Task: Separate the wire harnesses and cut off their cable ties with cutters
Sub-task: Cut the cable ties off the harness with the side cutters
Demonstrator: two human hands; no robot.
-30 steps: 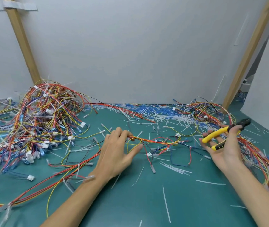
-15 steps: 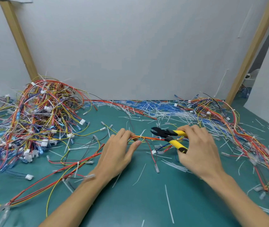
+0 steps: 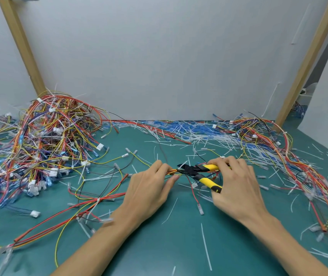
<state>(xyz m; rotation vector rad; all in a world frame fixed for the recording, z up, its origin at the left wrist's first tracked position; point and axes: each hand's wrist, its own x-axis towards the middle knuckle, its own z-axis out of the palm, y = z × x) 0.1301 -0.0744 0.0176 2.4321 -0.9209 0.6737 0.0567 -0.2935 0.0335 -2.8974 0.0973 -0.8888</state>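
My left hand (image 3: 149, 188) pinches a thin bundle of red, orange and yellow wires, a wire harness (image 3: 91, 202), at mid-table. That harness trails away to the lower left across the green mat. My right hand (image 3: 236, 186) grips yellow-handled cutters (image 3: 201, 172). Their black jaws point left and sit at the bundle, right beside my left fingertips. The spot under the jaws is too small to show a cable tie.
A big tangled heap of harnesses (image 3: 45, 140) fills the back left. Another pile of wires (image 3: 278, 152) runs down the right side. Cut white cable ties (image 3: 179, 132) litter the back and the green mat (image 3: 169, 246). Two slanted wooden posts (image 3: 23, 46) flank a white wall.
My right hand swung the cutters in from the right and brought the jaws up to the bundle. My left hand kept its hold on the wires.
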